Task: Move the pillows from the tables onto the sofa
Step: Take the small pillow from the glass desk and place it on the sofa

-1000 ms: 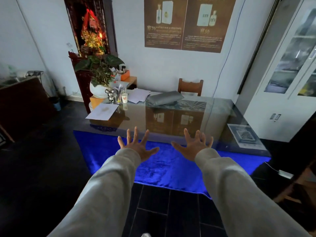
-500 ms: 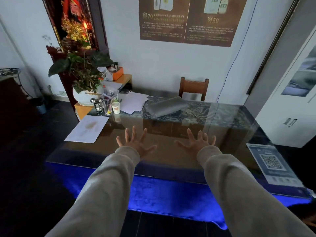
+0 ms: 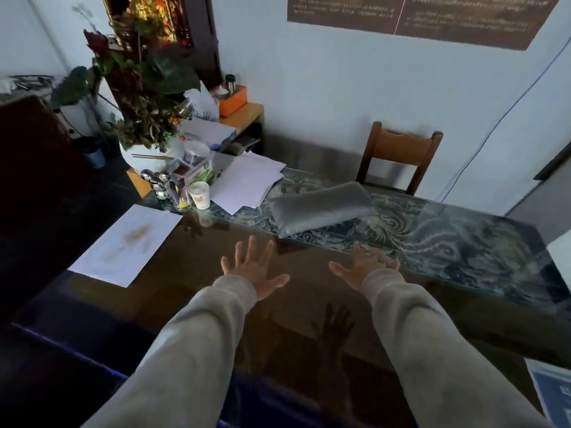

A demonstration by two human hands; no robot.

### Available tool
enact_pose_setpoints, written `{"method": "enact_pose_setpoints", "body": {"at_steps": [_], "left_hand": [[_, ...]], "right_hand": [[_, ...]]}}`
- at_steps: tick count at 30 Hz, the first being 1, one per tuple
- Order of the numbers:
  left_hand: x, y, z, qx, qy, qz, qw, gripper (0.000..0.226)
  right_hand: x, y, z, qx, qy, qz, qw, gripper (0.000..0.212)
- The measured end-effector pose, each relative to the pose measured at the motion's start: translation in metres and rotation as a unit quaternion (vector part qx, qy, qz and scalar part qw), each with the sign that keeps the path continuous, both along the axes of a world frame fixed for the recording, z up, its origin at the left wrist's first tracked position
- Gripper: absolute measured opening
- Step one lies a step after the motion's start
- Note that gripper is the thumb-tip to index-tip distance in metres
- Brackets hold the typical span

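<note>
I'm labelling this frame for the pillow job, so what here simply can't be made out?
- Sofa: outside the head view's frame.
- Wall poster: top cut by the upper edge, text blurred.
- Printed sheet, lower right: cut by the right edge.
- Right hand: fingers blurred by motion.
- Grey pillow: underside hidden against the table.

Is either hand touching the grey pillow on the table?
Apart. The head view shows tabletop between the grey pillow and the spread fingers of the left hand and right hand.

Grey pillow (image 3: 321, 208) lies flat on glass-topped table (image 3: 463, 242), far side
</note>
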State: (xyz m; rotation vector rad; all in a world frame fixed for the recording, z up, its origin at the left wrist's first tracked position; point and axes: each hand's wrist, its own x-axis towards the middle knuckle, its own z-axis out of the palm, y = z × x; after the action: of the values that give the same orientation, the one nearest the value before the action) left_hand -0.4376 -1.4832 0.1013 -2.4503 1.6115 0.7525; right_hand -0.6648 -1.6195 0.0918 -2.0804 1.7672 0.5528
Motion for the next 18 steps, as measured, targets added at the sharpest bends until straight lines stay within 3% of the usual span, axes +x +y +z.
{"method": "enact_pose_setpoints", "body": {"at_steps": [1,8,12,18], "left_hand": [[-0.002,0.002,-0.004,0.006,-0.009,0.003,1.000,0.094],[0.018,-0.177,-0.052,0.024,-0.006,-0.003,1.000,0.104],[0.032,-0.249,-0.099,0.037,-0.020,-0.017,0.999,0.116],[0.048,-0.288,-0.151,-0.048,-0.031,0.023,0.998,0.124]], "right_hand": [[-0.006,0.004,-0.001,-0.001,0.011,0.014,1.000,0.108],[0.014,-0.198,-0.058,0.042,-0.051,-0.012,0.998,0.117],[0.033,-0.285,-0.080,-0.029,-0.067,0.020,0.997,0.119],[0.052,-0.337,-0.133,-0.082,-0.031,0.068,0.994,0.125]]}}
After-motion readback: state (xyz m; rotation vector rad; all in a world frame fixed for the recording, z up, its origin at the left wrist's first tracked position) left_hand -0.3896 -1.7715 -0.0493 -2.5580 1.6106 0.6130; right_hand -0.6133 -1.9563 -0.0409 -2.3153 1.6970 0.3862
